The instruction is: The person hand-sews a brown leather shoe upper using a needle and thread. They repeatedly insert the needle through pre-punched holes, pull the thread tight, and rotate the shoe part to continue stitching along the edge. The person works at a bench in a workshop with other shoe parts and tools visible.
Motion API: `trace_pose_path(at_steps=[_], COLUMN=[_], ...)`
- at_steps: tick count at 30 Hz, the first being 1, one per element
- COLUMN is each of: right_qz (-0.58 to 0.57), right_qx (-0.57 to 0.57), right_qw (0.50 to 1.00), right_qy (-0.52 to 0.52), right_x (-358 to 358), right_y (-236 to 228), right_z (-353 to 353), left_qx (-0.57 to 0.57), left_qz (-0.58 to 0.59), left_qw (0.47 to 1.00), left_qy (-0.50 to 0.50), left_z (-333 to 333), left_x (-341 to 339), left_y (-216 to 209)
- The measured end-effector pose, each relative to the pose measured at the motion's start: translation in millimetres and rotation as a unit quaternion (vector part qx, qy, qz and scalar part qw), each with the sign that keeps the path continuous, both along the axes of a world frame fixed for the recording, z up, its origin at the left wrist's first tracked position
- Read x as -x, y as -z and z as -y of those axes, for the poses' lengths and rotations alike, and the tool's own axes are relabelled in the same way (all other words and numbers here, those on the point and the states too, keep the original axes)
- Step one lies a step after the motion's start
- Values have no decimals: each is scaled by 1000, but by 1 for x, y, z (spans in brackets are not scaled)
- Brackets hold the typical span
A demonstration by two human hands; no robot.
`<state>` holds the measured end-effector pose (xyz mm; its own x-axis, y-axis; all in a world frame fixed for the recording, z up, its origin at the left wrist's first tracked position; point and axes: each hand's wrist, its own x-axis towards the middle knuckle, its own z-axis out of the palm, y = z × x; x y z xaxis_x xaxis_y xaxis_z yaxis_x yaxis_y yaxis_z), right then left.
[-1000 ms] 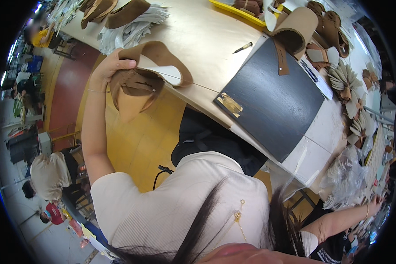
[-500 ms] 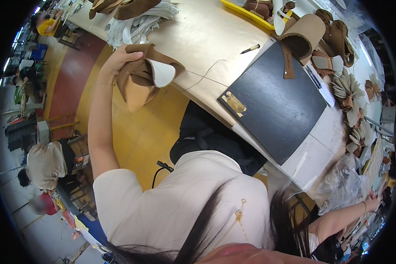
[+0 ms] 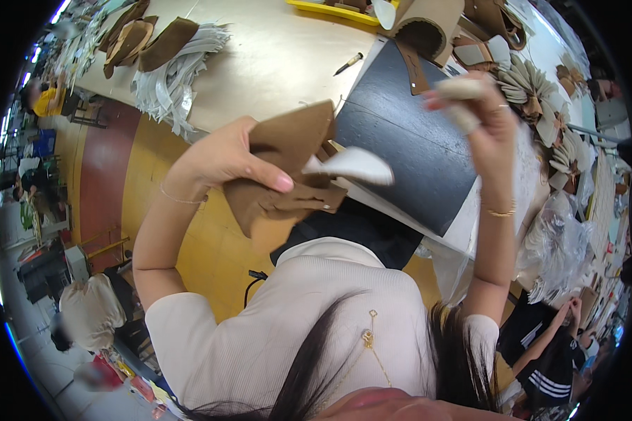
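Gripping a soft brown suede-like shoe upper (image 3: 284,140) in the head view: left hand (image 3: 221,156), thumb pressed on the near face, other fingers behind the piece and out of sight. Left forearm comes up from lower left, elbow bent, wrist turned inward to the right. Upper is held up in front of the torso, overlapping the table's near edge in view, just left of the flat black rectangular board (image 3: 414,161). Smooth white tongue-shaped flap (image 3: 361,165) sticks out of it to the right, a bit blurred; tan pointed part (image 3: 270,230) hangs at the bottom. Right hand (image 3: 488,116) is raised over the far right part of the board, forearm near vertical, elbow bent, fingers curled toward the left. Motion blur there: beige patches (image 3: 463,90) at the fingers, can't make out if they're covers or something held, so can't tell whether that hand grasps anything. Thin dark thread (image 3: 372,112) crosses the board, its ends hard to trace. Right hand is near a narrow brown strap (image 3: 409,67) lying on the board's far edge. Yellow plastic tray (image 3: 333,10) is cut off by the top of the frame.
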<state>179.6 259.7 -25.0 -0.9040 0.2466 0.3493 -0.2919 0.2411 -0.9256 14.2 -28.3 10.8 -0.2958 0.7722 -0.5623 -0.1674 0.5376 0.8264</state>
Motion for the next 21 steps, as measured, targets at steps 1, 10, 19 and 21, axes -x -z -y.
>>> trace_pose_path(at_steps=[1, 10, 19, 21], right_qz=[-32, 67, 82, 69], right_qx=[59, -187, -255, -247], right_qw=[996, 976, 963, 966], right_qy=[-66, -85, -24, -27], right_x=[8, -26, -40, -38], right_y=[-3, -25, -24, -23], right_z=[23, 53, 52, 53], left_qx=[-5, -124, -132, -131], left_qz=[11, 140, 213, 224], left_qw=[1000, 978, 967, 966], left_qy=[23, 90, 31, 22], left_z=[-6, -47, -60, -59], left_x=[-4, -23, -35, -36], left_y=[-1, 14, 17, 19])
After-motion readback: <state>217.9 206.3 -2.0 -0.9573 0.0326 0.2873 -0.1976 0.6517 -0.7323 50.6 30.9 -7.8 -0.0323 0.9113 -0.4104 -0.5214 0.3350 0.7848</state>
